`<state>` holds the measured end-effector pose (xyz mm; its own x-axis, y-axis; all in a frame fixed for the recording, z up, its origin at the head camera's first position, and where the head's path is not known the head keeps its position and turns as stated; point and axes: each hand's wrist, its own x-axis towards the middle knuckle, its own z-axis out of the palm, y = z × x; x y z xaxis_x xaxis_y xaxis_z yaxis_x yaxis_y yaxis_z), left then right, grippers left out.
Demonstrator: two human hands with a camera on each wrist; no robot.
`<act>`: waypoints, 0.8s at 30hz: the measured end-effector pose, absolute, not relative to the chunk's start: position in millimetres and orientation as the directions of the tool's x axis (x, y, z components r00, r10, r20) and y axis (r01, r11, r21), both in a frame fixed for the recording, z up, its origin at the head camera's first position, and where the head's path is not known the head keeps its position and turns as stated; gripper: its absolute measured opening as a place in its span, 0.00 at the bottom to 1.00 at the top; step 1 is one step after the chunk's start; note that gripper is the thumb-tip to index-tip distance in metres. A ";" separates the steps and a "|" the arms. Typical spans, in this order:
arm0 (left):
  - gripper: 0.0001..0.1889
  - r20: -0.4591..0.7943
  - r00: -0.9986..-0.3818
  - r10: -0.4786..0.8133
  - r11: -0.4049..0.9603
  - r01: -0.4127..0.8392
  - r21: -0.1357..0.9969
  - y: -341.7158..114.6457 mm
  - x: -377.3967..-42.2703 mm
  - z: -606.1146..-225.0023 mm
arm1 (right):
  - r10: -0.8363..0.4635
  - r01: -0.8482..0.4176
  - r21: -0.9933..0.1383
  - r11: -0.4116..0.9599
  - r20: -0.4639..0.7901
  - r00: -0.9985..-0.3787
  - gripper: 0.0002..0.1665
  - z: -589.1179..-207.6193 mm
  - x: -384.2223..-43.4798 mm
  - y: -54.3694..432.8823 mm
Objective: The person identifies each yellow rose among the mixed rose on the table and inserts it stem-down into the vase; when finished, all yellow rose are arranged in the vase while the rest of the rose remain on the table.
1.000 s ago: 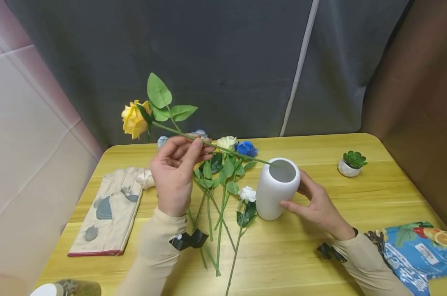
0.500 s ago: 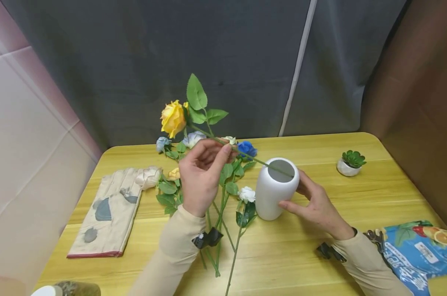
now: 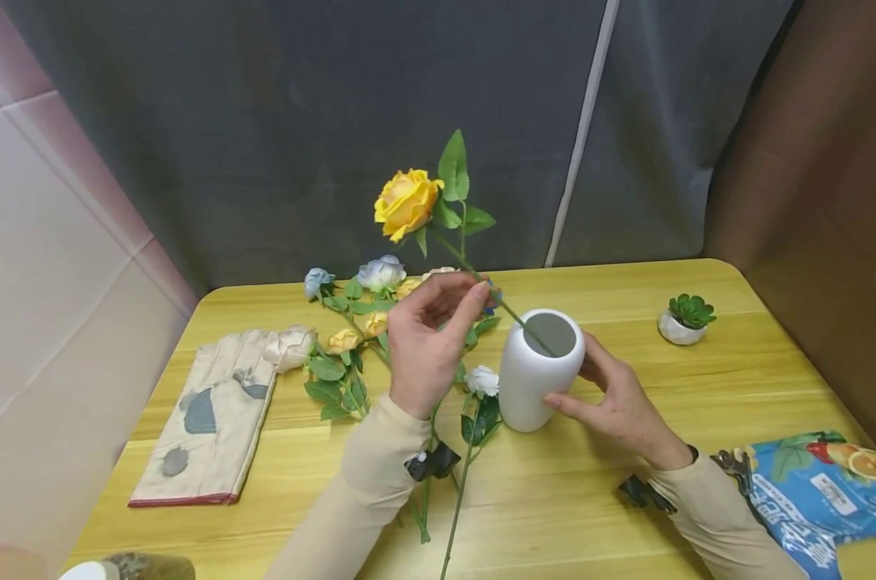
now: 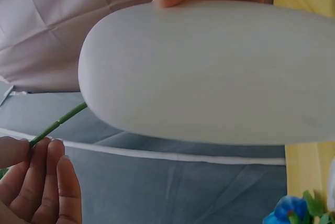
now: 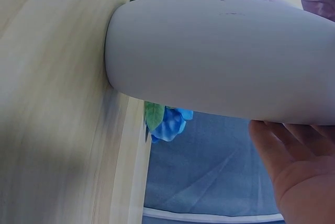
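In the head view my left hand (image 3: 432,342) pinches the green stem of a yellow rose (image 3: 407,204) between thumb and fingers. The stem slants down to the right, and its lower end is inside the mouth of a white vase (image 3: 535,387). My right hand (image 3: 621,407) holds the vase from its right side, thumb in front and fingers behind. The vase stands upright on the table. The left wrist view shows the pinched stem (image 4: 63,119) passing behind the vase's rim. In the right wrist view, fingers (image 5: 293,143) touch the vase wall.
Several loose flowers lie left of the vase, among them a white rose (image 3: 483,381) and a pale blue one (image 3: 382,272). A folded cloth (image 3: 206,419) is at left, a lidded jar (image 3: 148,566) at front left. A potted succulent (image 3: 687,318) and blue bag (image 3: 829,491) are at right.
My left hand has moved right with the yellow rose, which has become more upright. Its stem end has gone deeper into the vase. The right hand and vase have barely moved.
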<state>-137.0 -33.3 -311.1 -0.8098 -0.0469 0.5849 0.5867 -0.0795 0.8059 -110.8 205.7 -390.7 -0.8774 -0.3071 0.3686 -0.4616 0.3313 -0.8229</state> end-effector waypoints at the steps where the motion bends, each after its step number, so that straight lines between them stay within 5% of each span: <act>1: 0.06 0.584 -0.811 -0.038 -0.073 0.585 0.808 -32.2 -136.9 -311.7 | -0.307 -0.463 -0.822 0.332 0.370 -0.877 0.47 -390.8 -110.9 205.8; 17: 0.06 0.475 -0.876 0.085 0.184 0.482 0.856 -15.5 -135.0 -328.8 | -0.315 -0.457 -0.821 0.342 0.358 -0.879 0.47 -394.0 -112.1 207.4; 24: 0.05 0.431 -0.898 0.087 0.144 0.440 0.887 -13.6 -136.4 -329.3 | -0.315 -0.455 -0.821 0.345 0.355 -0.880 0.48 -392.7 -111.6 207.6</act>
